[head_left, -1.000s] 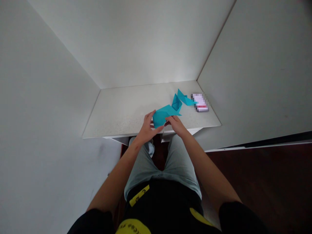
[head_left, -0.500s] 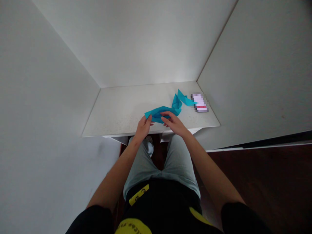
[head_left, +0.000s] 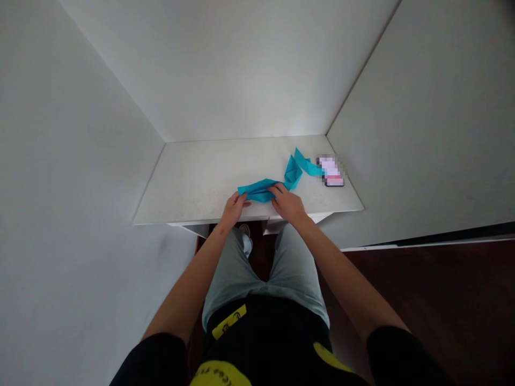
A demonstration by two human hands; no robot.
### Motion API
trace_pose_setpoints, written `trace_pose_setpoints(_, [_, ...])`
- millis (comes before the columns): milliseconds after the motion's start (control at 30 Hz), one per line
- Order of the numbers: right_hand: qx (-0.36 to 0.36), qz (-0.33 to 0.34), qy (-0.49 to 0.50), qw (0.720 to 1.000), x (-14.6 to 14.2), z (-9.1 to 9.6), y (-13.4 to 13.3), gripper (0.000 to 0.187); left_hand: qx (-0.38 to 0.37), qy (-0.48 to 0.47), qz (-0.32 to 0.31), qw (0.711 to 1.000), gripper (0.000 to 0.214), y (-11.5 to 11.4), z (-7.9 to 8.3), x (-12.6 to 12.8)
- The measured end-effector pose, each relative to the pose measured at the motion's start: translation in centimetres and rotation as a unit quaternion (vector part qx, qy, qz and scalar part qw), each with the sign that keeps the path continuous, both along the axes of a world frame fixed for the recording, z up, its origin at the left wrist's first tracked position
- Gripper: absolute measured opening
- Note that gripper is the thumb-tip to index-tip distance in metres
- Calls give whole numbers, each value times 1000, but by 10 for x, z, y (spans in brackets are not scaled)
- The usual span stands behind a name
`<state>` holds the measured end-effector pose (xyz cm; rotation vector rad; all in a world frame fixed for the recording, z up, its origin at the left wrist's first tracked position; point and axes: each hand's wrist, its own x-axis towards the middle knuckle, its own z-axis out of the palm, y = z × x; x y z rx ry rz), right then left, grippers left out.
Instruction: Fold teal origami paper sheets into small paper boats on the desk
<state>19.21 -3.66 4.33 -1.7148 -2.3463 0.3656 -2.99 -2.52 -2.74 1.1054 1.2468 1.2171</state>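
A blue folded paper boat (head_left: pixel 259 187), long and narrow, lies between my hands just above the front part of the white tabletop. My left hand (head_left: pixel 234 208) pinches its left end, thumb on the near side. Over its right end, my right hand (head_left: pixel 288 203) closes with the fingers on the paper and covers that part. Just behind my right hand, a second blue folded paper piece (head_left: pixel 293 172) stands on the table. Farther right and back is a third blue folded paper piece (head_left: pixel 308 163), its tip reaching a blurred-out phone (head_left: pixel 332 172).
The white table (head_left: pixel 181 182) sits between a left wall (head_left: pixel 80 187), a back wall (head_left: pixel 241 69) and a right panel (head_left: pixel 426 134). Its front edge is close to my legs. Dark red floor (head_left: pixel 434 289) shows at the right.
My right hand has turned and closed onto the right end of the paper, from a looser pose with fingers spread. The paper between my hands looks narrower and flatter.
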Motion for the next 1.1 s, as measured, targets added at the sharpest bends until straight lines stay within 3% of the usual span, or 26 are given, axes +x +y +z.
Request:
trace_pose_setpoints(100, [-11, 20, 3, 1000, -11, -1, 9, 45, 2, 11, -16, 1000, 52, -2, 0, 0])
trace_pose_setpoints(300, [13, -41, 39, 998, -20, -11, 16, 48, -4, 23, -23, 999, 51, -2, 0, -1])
trace_pose_setpoints(467, [18, 8, 26, 999, -13, -20, 14, 27, -23, 22, -37, 999, 50, 1, -1, -2])
trace_pose_setpoints(600, [0, 28, 13, 1000, -11, -25, 19, 38, -22, 9, -36, 999, 50, 2, -2, -1])
trace_pose_setpoints(800, [-36, 38, -31, 998, -14, -17, 26, 44, -22, 6, -39, 999, 52, 2, -3, -1])
trace_pose_setpoints(933, [-36, 27, -49, 998, -16, -12, 27, 33, -17, -1, -41, 999, 55, 2, -5, -1])
trace_pose_setpoints(1100, [9, 36, -1, 999, -13, -9, 21, 23, -36, -22, -21, 999, 53, 5, -5, -1])
